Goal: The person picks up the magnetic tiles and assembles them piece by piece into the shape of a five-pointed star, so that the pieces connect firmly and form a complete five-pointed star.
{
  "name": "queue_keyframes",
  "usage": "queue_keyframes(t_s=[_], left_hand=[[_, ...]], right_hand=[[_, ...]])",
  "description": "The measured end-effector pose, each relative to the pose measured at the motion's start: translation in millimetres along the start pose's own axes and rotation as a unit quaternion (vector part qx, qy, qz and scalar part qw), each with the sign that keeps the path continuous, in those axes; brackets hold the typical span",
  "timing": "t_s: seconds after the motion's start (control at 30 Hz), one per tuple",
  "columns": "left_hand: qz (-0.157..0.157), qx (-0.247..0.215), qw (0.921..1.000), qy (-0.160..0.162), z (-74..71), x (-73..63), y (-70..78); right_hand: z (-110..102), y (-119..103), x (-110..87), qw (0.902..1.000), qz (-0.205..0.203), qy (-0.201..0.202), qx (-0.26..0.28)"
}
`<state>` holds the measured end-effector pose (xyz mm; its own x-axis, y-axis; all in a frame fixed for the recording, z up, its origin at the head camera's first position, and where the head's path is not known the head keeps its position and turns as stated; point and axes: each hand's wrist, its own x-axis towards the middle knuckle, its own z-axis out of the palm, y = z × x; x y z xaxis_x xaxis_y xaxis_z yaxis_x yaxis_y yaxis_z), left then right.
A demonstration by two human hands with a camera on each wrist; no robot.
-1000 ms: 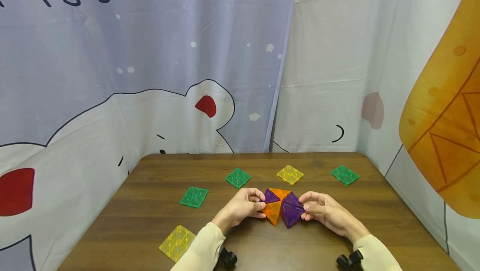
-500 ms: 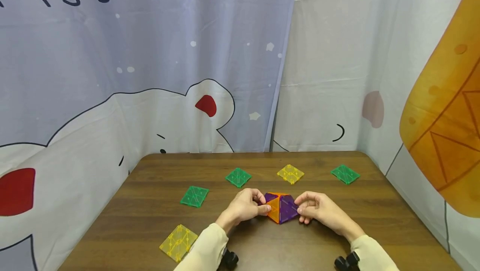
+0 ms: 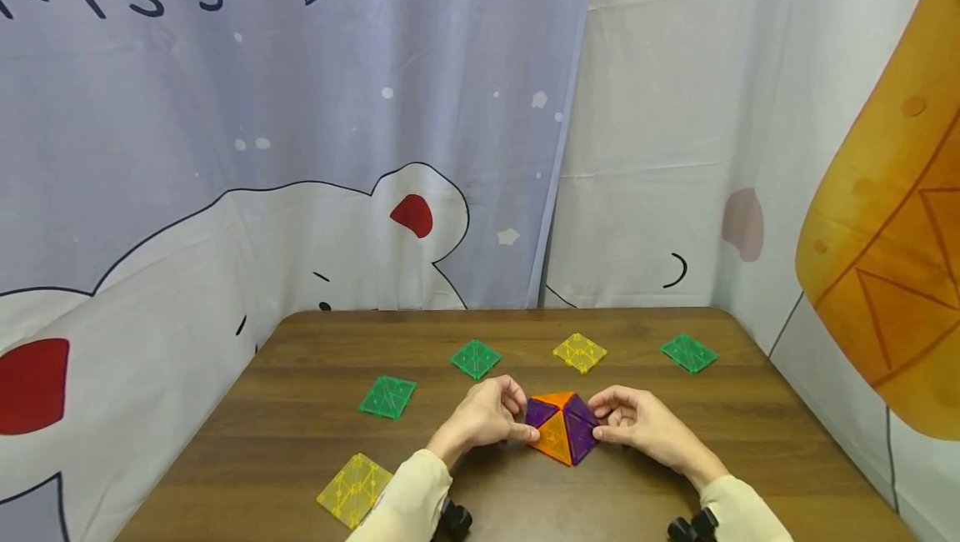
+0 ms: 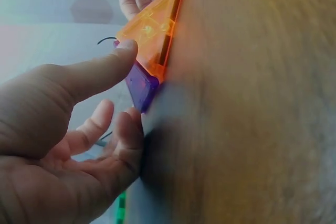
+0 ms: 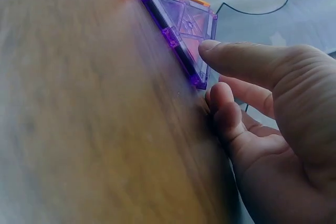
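Note:
Between the hands on the table stands a low pyramid of see-through triangular magnetic tiles, orange (image 3: 555,439) and purple (image 3: 580,432) in turn, their tips meeting at the top. My left hand (image 3: 487,417) holds its left side. In the left wrist view, the thumb lies on the seam between an orange tile (image 4: 152,27) and a purple tile (image 4: 140,85), with fingertips at the purple one's lower corner. Opposite, my right hand (image 3: 648,429) pinches the right side. Its thumb rests on a purple tile (image 5: 184,27) in the right wrist view, fingers bent close behind the corner.
Green square tiles (image 3: 387,397) lie flat at left, at the back (image 3: 476,358) and at back right (image 3: 689,353). One yellow square tile (image 3: 580,353) lies at the back, another yellow tile (image 3: 354,489) beside the left forearm. Printed curtains (image 3: 637,150) hang behind the wooden table (image 3: 285,434).
The orange and purple tiles, spread with a gap at the front, have drawn together into a closed pyramid. It has turned slightly and come nearer; the right hand has moved a little left.

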<state>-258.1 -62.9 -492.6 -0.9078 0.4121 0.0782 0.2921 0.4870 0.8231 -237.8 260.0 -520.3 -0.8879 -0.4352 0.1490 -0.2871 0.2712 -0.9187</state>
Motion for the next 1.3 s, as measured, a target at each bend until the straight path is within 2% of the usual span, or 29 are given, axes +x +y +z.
queue_keyframes(t_s=[0.2,0.37,0.6,0.7,0.83,0.93,1.03,1.17,1.3], left_hand=[[0.023,-0.001,0.9996,-0.014,0.0,3.0,-3.2],[0.03,-0.009,0.9991,-0.029,0.2,5.3,-3.5],[0.038,0.052,0.9973,-0.036,-0.7,5.5,-5.5],[0.04,0.067,0.9963,-0.035,-0.4,4.2,-7.1],[0.043,0.064,0.9961,-0.041,0.6,2.6,-8.2],[0.045,0.062,0.9961,-0.044,1.0,2.3,-8.1],[0.045,0.061,0.9961,-0.045,1.3,3.1,-8.0],[0.044,0.06,0.9961,-0.047,1.6,4.5,-8.2],[0.041,0.063,0.996,-0.049,1.2,5.7,-7.5]], right_hand=[[0.8,-1.6,1.1,0.9999,0.004,-0.005,0.009],[1.1,-3.9,1.5,0.9994,-0.018,-0.01,-0.027],[1.5,-4.6,2.3,0.9958,-0.053,-0.019,-0.072],[1.8,-3.6,1.8,0.9957,-0.053,-0.024,-0.072],[1.1,-0.1,1.0,0.9976,-0.038,-0.022,-0.054],[-1.4,5.5,1.6,0.9997,-0.015,0.013,-0.017],[-8.2,13.4,1.4,0.9963,-0.009,0.085,0.008],[-23.2,22.1,-1.0,0.9816,-0.026,0.189,-0.011],[-42.6,26.4,-4.2,0.9605,-0.032,0.27,-0.06]])
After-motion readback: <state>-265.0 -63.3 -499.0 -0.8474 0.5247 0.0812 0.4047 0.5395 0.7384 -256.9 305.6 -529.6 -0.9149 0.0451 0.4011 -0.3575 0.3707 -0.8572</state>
